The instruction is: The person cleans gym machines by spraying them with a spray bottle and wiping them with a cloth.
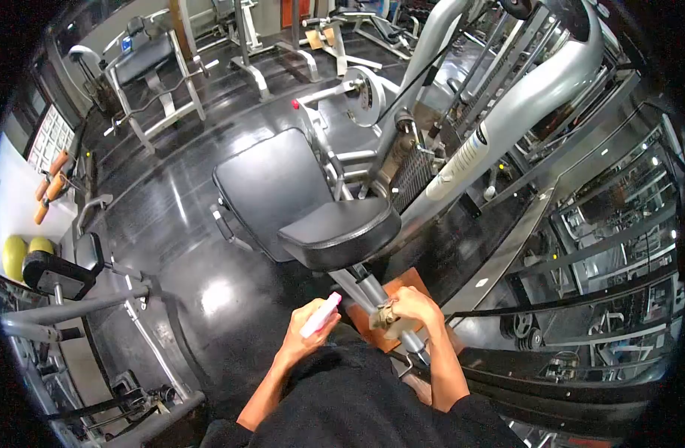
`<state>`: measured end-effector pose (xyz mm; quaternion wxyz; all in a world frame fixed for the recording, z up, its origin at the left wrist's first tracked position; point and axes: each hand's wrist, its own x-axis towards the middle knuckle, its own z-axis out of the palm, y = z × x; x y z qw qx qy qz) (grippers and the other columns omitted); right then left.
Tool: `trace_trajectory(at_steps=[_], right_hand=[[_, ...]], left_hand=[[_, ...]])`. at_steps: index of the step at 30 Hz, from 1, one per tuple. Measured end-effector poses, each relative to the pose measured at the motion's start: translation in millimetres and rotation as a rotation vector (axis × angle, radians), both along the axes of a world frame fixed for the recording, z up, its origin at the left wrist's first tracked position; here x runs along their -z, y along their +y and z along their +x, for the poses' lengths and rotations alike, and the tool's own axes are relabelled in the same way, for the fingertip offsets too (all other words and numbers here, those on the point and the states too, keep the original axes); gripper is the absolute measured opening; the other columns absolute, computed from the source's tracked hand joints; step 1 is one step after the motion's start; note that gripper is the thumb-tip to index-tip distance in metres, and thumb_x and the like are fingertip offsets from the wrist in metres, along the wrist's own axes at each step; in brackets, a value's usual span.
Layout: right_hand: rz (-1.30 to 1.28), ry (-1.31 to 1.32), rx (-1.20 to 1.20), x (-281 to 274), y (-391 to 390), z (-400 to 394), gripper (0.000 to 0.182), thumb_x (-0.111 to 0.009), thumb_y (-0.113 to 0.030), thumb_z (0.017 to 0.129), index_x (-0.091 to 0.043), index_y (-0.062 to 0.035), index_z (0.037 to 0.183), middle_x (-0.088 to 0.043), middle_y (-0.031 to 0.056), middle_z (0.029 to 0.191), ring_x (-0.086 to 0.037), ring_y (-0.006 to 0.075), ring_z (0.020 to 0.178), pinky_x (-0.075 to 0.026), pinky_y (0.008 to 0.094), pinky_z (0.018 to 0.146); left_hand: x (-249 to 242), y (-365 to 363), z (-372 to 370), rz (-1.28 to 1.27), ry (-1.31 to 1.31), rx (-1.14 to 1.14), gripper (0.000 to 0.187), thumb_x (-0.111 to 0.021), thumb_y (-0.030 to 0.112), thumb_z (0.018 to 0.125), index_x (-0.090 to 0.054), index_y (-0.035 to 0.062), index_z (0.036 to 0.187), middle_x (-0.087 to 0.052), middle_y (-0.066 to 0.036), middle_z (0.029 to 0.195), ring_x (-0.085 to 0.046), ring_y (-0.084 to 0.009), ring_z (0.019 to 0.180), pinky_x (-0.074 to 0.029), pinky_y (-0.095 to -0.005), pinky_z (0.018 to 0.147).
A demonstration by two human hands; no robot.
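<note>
My left hand (303,334) is closed around a small white bottle with a pink top (321,314), tilted up to the right. My right hand (415,306) grips a crumpled olive-brown cloth (385,316), which lies against the grey metal post (371,290) below the seat. Just ahead of both hands is the machine's black padded seat (342,231), with its black backrest (271,190) behind it. Under the post, an orange-brown square board (409,284) lies on the floor, partly hidden by my right hand and the cloth.
A thick silver frame arm (506,123) rises to the right of the seat. Mirrors (611,239) line the right side. A weight plate (365,97) hangs on the machine behind. Another bench (144,60) stands far left, and a padded machine (58,272) is near left on the dark floor (163,201).
</note>
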<state>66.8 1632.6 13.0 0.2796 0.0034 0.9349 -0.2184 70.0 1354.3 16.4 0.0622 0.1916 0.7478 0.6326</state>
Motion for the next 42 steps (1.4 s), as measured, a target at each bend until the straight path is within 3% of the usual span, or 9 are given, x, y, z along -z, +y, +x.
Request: trace_trajectory(at_steps=[5,7,13,17,22,25,28,35,42], right_hand=[[-0.112,0.305,0.198,16,7,1,0.025,-0.054,-0.007,0.072,-0.071,-0.0053,0.091,-0.067,0.0225,0.086,-0.066,0.038,0.085,-0.052,0.0432,0.079],[0.094,0.084,-0.027,34,13,5,0.029,-0.052,-0.007,0.073,-0.07,-0.0062,0.097,-0.066,0.0256,0.09,-0.064,0.0411,0.085,-0.052,0.0464,0.078],[-0.095,-0.092,-0.06,15,31,-3,0.033,-0.048,-0.006,0.074,-0.07,-0.0018,0.099,-0.066,0.0259,0.09,-0.066,0.0383,0.084,-0.052,0.0438,0.077],[-0.683,0.303,0.227,-9,39,-15,0.029,-0.039,-0.003,0.078,-0.065,0.0054,0.089,-0.067,0.0109,0.083,-0.06,0.0161,0.076,-0.048,0.0295,0.073],[-1.147,0.808,0.455,-36,11,-38,0.045,-0.046,-0.037,0.079,-0.06,0.0019,0.097,-0.058,0.0052,0.092,-0.055,0.0148,0.089,-0.043,0.0269,0.081],[-0.782,0.925,0.271,-37,-20,-62,0.052,-0.062,-0.053,0.079,-0.063,-0.0055,0.101,-0.054,0.0126,0.108,-0.052,0.0283,0.104,-0.04,0.0404,0.093],[-0.097,1.23,0.0,-34,-53,-74,0.046,-0.074,-0.042,0.074,-0.062,-0.0087,0.102,-0.051,0.0164,0.103,-0.049,0.034,0.097,-0.04,0.047,0.084],[-0.382,1.037,0.454,-2,-7,-121,0.029,-0.062,-0.029,0.09,-0.061,-0.0048,0.105,-0.052,0.0177,0.102,-0.049,0.0354,0.096,-0.04,0.0455,0.086],[-0.309,1.243,-0.223,-30,-52,-67,0.032,-0.074,-0.019,0.066,-0.063,-0.0168,0.095,-0.053,0.0148,0.096,-0.05,0.0321,0.088,-0.04,0.0457,0.078]], left_hand=[[-14,10,-12,0.013,0.095,-0.03,0.017,-0.07,0.007,0.083,-0.062,0.0011,0.096,-0.064,-0.009,0.08,-0.063,-0.0185,0.069,-0.049,-0.0291,0.064],[-15,14,-14,0.019,0.06,-0.067,0.017,-0.07,0.006,0.082,-0.062,0.001,0.096,-0.063,-0.009,0.08,-0.062,-0.0192,0.068,-0.049,-0.0291,0.064],[-17,21,-10,-0.003,0.079,-0.116,0.018,-0.07,0.005,0.081,-0.062,0.0004,0.096,-0.062,-0.009,0.079,-0.061,-0.0184,0.066,-0.048,-0.0297,0.062],[-13,21,-3,-0.017,-0.058,-0.119,0.017,-0.07,0.004,0.081,-0.062,0.0005,0.095,-0.062,-0.009,0.079,-0.061,-0.018,0.066,-0.048,-0.0293,0.062],[-21,30,0,-0.035,-0.032,-0.189,0.015,-0.07,0.003,0.08,-0.063,0.0,0.093,-0.063,-0.009,0.079,-0.062,-0.0183,0.066,-0.049,-0.0286,0.062],[-17,35,0,-0.01,-0.044,-0.224,0.014,-0.07,0.003,0.081,-0.062,-0.0001,0.092,-0.063,-0.009,0.078,-0.062,-0.0182,0.065,-0.049,-0.0287,0.061],[-23,40,0,-0.03,-0.066,-0.254,0.013,-0.07,0.003,0.081,-0.062,-0.0001,0.091,-0.063,-0.009,0.077,-0.061,-0.0176,0.063,-0.049,-0.0287,0.06],[-20,43,-2,-0.033,0.029,-0.275,0.011,-0.069,0.004,0.083,-0.062,0.0,0.091,-0.062,-0.008,0.076,-0.061,-0.0156,0.063,-0.048,-0.0274,0.059],[-21,47,-10,-0.073,0.059,-0.268,0.012,-0.069,0.003,0.082,-0.061,0.001,0.09,-0.062,-0.007,0.074,-0.061,-0.0166,0.06,-0.048,-0.0281,0.057]])
